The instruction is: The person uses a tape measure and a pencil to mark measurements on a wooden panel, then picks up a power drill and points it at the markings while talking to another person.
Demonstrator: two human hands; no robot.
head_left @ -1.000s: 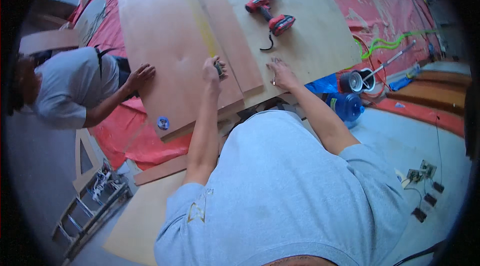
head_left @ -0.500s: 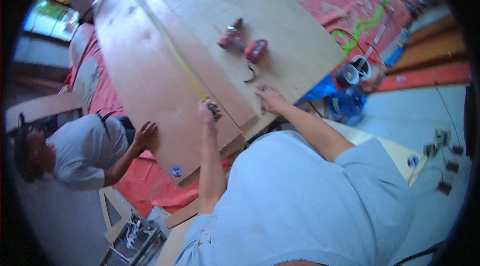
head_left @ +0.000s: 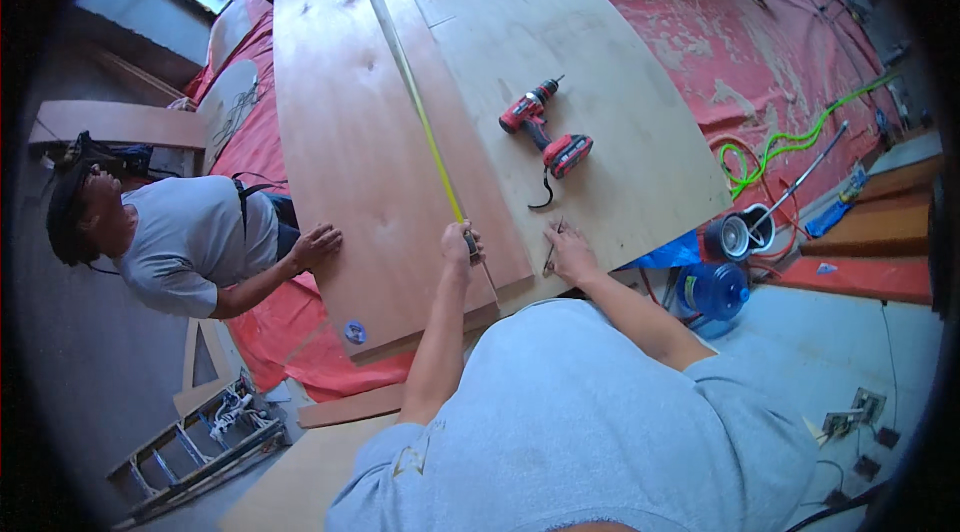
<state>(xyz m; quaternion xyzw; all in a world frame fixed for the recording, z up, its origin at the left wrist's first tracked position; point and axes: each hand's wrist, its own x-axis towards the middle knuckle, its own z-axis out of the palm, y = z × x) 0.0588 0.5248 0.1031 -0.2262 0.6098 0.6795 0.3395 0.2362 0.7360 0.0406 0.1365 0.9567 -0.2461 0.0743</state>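
My left hand [head_left: 458,250] grips a tape measure [head_left: 473,248] near the close edge of a reddish plywood sheet [head_left: 350,132]. Its yellow blade [head_left: 440,167] runs out along the sheet to the far end. My right hand [head_left: 574,254] rests on a paler plywood sheet [head_left: 640,182] to the right, fingers curled around a thin, dark pencil-like stick [head_left: 549,258]. Just beyond that hand lies a red and black cordless drill [head_left: 545,132] with a black strap. A co-worker's hand [head_left: 316,247] touches the left edge of the reddish sheet.
The co-worker [head_left: 195,232] stands at the left. Red sheeting [head_left: 270,342] shows under the boards. A stepladder [head_left: 190,452] lies at lower left. At the right are a blue water jug [head_left: 712,290], a white bucket [head_left: 760,224], a green hose [head_left: 800,139] and wooden planks [head_left: 870,232].
The view has swung, so the boards and drill sit farther right and lower in it. Both my hands stay near the close edge, the left still holding the tape measure.
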